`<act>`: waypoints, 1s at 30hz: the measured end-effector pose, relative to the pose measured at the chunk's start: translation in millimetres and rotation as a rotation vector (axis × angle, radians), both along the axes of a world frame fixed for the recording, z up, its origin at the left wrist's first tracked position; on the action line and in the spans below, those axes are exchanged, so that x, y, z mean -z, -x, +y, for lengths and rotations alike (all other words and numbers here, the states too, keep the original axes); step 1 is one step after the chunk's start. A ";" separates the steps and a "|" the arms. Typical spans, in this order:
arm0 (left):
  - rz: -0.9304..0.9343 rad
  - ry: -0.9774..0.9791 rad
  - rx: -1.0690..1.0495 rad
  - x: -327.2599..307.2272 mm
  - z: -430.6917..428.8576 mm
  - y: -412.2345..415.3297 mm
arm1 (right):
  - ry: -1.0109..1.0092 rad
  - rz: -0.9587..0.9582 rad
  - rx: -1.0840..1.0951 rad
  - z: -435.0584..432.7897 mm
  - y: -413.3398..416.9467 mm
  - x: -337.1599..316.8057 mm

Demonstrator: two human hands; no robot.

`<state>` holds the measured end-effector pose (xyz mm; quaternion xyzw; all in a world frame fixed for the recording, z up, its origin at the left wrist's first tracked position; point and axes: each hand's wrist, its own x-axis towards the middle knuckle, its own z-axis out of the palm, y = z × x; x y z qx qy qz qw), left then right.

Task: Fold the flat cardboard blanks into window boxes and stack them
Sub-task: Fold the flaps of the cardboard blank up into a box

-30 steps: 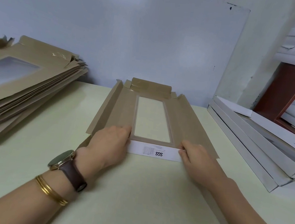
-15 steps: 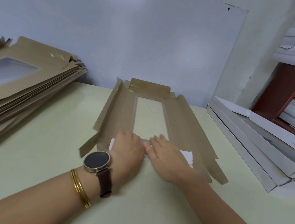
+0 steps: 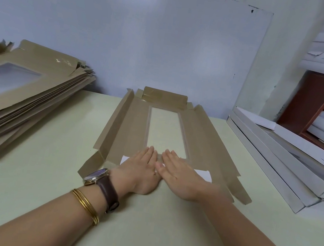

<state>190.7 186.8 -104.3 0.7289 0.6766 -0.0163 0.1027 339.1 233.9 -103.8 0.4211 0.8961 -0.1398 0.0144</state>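
Blank in work: the kraft cardboard blank (image 3: 133,127) lies inner face up mid-table (image 3: 49,148), between the stack of flat blanks (image 3: 26,91) on the left and the white folded boxes (image 3: 276,160) on the right. Its long side walls are partly raised and the far end flap stands up.

Left hand (image 3: 140,167) and right hand (image 3: 176,175): both flat, palms down, fingers straight, side by side on the near end flap (image 3: 204,174). The flap's white face shows either side of them. Neither hand grips anything.

Step, as judged: creasing the near flap.

Risks:
- Fingertips reach the edge of the window film (image 3: 166,131); pressure there could dent or loosen it.
- Pressure falls only at the flap's middle, so its ends may spring up and the crease run crooked.
- The near corner tabs (image 3: 91,164) splay outward; left untucked, the end wall likely won't lock.
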 end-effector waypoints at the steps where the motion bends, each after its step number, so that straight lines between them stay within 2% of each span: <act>1: -0.016 0.003 -0.029 -1.0 -1.4 0.7 | 0.012 0.019 0.023 1.2 -2.6 0.0; 4: -0.008 0.027 -0.109 -4.2 -5.3 1.9 | 0.037 0.013 0.056 5.7 -10.7 -2.6; 11: 0.192 0.119 -0.161 -21.8 -8.5 -2.2 | 0.035 -0.032 0.097 11.9 -25.1 -6.7; 16: 0.258 0.140 -0.236 -28.4 -13.2 -0.6 | 0.033 -0.066 0.117 17.1 -36.6 -7.0; 24: 0.072 0.121 -0.237 -18.9 -16.6 10.5 | 0.020 -0.062 0.166 22.9 -47.4 -4.6; 30: 0.024 0.094 -0.229 -11.6 -14.6 15.4 | 0.006 -0.080 0.228 32.6 -73.4 -2.8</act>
